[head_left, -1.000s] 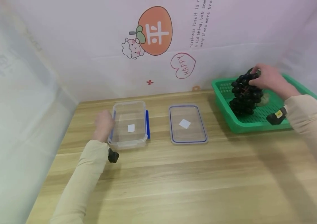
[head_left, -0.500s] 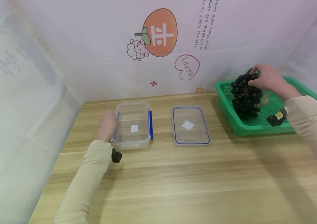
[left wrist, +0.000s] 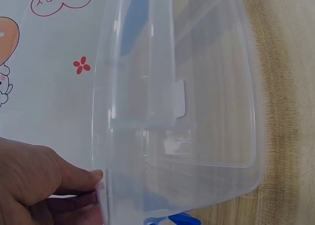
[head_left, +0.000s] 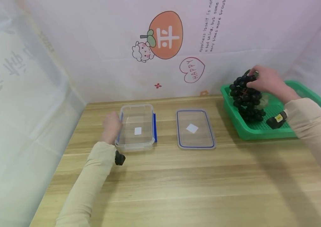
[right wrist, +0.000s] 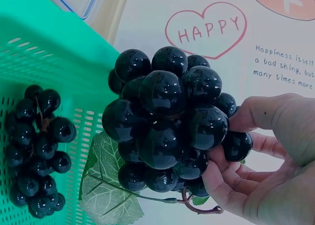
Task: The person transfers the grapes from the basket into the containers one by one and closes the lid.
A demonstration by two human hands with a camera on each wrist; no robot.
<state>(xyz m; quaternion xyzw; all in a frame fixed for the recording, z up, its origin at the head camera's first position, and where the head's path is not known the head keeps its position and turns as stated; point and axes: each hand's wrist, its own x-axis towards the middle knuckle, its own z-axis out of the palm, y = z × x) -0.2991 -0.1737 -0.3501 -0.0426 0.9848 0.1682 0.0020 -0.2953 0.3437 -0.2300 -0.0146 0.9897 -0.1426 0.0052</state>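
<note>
Pale sheeting (head_left: 106, 72) printed with an orange fruit drawing (head_left: 166, 34) and a red heart (head_left: 192, 70) rises behind a wood-grain tabletop (head_left: 172, 183). On the tabletop, a clear plastic box (head_left: 135, 146) sits at the person's left, with a blue latch (head_left: 155, 127) along its right side. Near it lies a clear lid (head_left: 197, 138) edged in blue, and to the right of the lid stands a green basket (head_left: 262, 135).

At the box's left side, the left hand (head_left: 111, 125) is closed to a pinch: the left wrist view shows the thumb and curled fingers meeting on a clear piece at the edge of the box.

Over the left part of the basket, the right hand (head_left: 268, 82) holds a bunch of black grapes (right wrist: 162, 119). Its thumb and fingers are bent around one end of the bunch, gripping it, with the palm standing away from the fruit. A green leaf (right wrist: 110, 185) and a brown stem (right wrist: 199, 210) show beside the held bunch. Another bunch (right wrist: 39, 156) lies inside the basket; in the right wrist view, it appears apart from the held one.
</note>
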